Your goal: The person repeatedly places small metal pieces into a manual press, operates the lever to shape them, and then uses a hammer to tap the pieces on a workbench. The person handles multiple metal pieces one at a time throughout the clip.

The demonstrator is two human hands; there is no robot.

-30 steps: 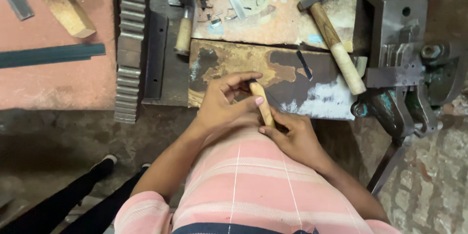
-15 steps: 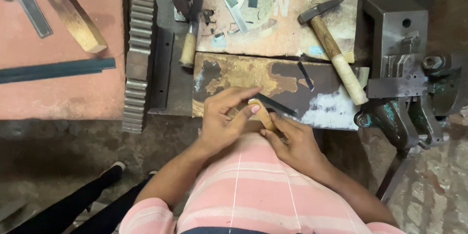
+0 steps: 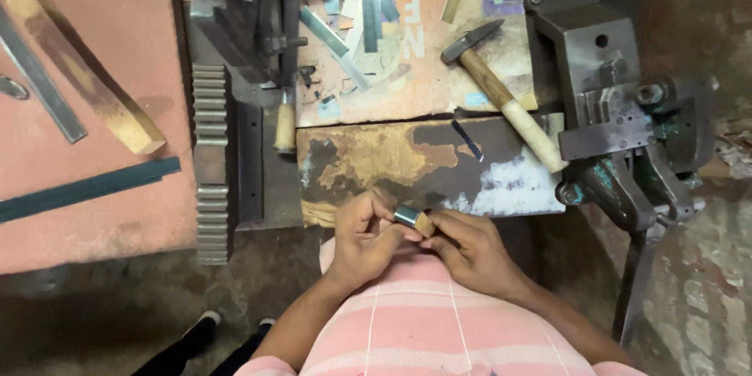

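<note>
Holding a small piece [image 3: 413, 220] between both hands, you are keeping it close to your body, just at the near edge of the worn workbench [image 3: 501, 180]. The piece is showing a dull metal band on its left part and a pale wooden end on its right part.

Compared with one second ago, the piece is looking different. Then a longer wooden handle was standing out between your fingers, almost upright. Now only a short stub is visible, lying nearly flat, and the metal band is covering most of it. I judge that the band is now sitting further on the wood, or that you are turning the piece so its end faces up; I cannot tell which.

Your left hand [image 3: 366, 236] is closing narrowly around the band, with thumb and first fingers pinching it. Your right hand [image 3: 470, 249] is pinching the wooden end from the right side, fingers also narrow. Both hands are touching the piece and nearly touching each other.

On the far side, the hammer [image 3: 505, 98] is lying across the bench, well apart from your hands. The heavy metal press [image 3: 619, 102] is standing at the right. At the left, a toothed metal bar [image 3: 208, 160] and a wooden block [image 3: 86, 70] are resting untouched.
</note>
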